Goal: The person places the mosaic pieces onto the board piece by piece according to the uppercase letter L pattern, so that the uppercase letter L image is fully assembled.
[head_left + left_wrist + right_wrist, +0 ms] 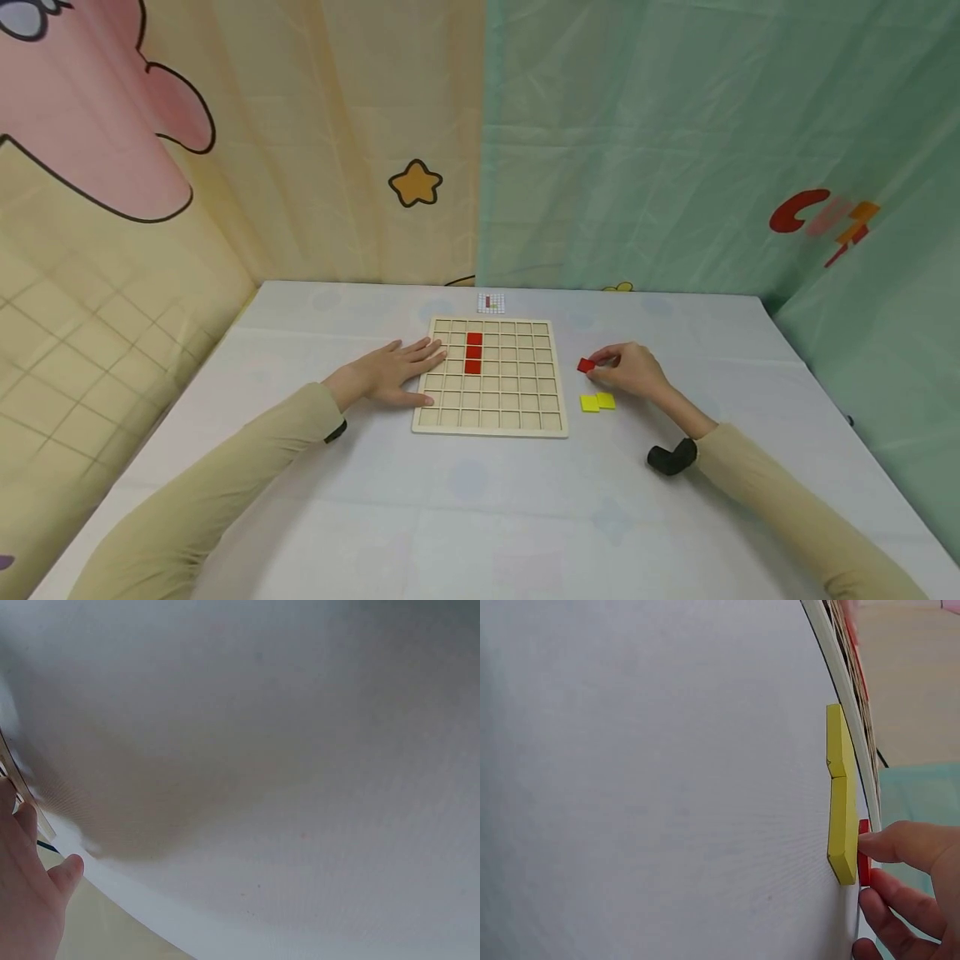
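Observation:
A pale wooden grid board (491, 422) lies on the table, with a vertical column of red square tiles (474, 352) in its upper left part. My left hand (393, 372) rests flat at the board's left edge, fingers spread and fingertips over the rim. To the right of the board, my right hand (632, 371) pinches a red tile (585, 365) between thumb and fingers, as the right wrist view also shows this red tile (864, 855). Two yellow tiles (597, 402) lie side by side just in front of that hand, touching each other.
A small printed grid card (491, 303) with coloured squares lies behind the board. White cloth (465, 517) covers the table. Patterned curtains (637, 150) hang behind the table and at its sides.

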Action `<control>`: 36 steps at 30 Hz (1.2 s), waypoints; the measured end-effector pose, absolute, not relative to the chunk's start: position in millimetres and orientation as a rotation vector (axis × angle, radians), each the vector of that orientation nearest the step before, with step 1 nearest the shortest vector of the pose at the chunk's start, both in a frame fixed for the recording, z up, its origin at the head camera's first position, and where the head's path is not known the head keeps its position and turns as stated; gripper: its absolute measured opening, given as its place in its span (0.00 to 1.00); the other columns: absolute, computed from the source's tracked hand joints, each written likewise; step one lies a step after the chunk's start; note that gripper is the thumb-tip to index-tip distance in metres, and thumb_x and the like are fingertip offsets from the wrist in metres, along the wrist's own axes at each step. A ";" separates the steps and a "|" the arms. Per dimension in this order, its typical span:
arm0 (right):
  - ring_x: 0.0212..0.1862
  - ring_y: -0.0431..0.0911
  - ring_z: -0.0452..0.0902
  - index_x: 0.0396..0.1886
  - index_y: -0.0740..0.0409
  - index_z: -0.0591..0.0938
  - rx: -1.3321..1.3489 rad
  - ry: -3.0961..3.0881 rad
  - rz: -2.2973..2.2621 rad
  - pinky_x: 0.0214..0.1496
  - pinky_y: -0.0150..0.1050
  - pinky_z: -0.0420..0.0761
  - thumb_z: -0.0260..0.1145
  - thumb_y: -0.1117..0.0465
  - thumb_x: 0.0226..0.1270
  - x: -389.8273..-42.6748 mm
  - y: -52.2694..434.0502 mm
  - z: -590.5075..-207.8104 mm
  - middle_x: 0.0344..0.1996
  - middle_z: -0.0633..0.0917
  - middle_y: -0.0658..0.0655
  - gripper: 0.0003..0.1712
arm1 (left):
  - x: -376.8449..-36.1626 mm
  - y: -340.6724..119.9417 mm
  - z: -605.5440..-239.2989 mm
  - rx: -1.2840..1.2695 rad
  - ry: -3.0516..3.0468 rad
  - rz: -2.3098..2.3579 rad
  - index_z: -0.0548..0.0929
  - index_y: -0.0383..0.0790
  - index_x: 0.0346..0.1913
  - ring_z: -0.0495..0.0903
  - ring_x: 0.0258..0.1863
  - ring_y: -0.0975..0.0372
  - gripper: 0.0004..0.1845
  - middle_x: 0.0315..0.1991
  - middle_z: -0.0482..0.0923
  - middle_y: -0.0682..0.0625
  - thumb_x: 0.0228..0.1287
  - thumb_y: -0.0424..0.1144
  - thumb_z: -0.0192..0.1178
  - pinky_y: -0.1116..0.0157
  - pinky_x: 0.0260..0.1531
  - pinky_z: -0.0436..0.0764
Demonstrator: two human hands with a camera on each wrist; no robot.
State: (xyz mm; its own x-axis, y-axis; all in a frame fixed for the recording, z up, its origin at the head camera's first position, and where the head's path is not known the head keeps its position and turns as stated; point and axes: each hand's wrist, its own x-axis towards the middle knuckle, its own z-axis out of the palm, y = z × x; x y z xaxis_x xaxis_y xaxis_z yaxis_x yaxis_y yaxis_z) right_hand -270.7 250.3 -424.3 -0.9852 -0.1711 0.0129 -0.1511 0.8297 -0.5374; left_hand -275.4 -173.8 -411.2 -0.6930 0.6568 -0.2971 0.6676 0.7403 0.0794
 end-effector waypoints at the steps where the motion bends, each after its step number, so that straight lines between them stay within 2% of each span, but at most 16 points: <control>1: 0.30 0.45 0.72 0.43 0.61 0.87 -0.260 2.970 -0.864 0.28 0.34 0.69 0.72 0.55 0.55 -270.8 250.0 -423.9 0.34 0.87 0.58 0.18 | -275.4 -173.8 -411.2 1.032 2.636 -0.053 0.43 0.50 0.78 0.39 0.78 0.53 0.47 0.79 0.38 0.50 0.65 0.69 0.45 0.41 0.72 0.46; 12: 0.30 0.46 0.71 0.42 0.60 0.87 -0.269 3.016 -0.888 0.30 0.34 0.68 0.73 0.55 0.53 -270.6 244.0 -422.4 0.36 0.88 0.58 0.18 | -274.2 -171.9 -409.9 1.034 2.638 -0.054 0.44 0.49 0.78 0.40 0.78 0.53 0.46 0.79 0.38 0.49 0.65 0.68 0.46 0.42 0.72 0.47; 21: 0.35 0.47 0.73 0.43 0.58 0.87 -0.271 3.000 -0.944 0.33 0.34 0.70 0.71 0.55 0.55 -271.1 231.0 -414.2 0.39 0.88 0.58 0.17 | -274.3 -171.1 -408.5 1.018 2.635 -0.053 0.44 0.50 0.78 0.40 0.78 0.53 0.46 0.79 0.38 0.49 0.65 0.69 0.45 0.42 0.72 0.46; 36: 0.36 0.48 0.76 0.42 0.57 0.88 -0.402 3.005 -1.005 0.33 0.33 0.71 0.73 0.54 0.55 -268.1 195.5 -407.7 0.37 0.89 0.57 0.17 | -274.8 -171.3 -408.6 0.996 2.634 -0.056 0.43 0.51 0.78 0.39 0.78 0.53 0.47 0.79 0.38 0.50 0.64 0.70 0.45 0.42 0.72 0.45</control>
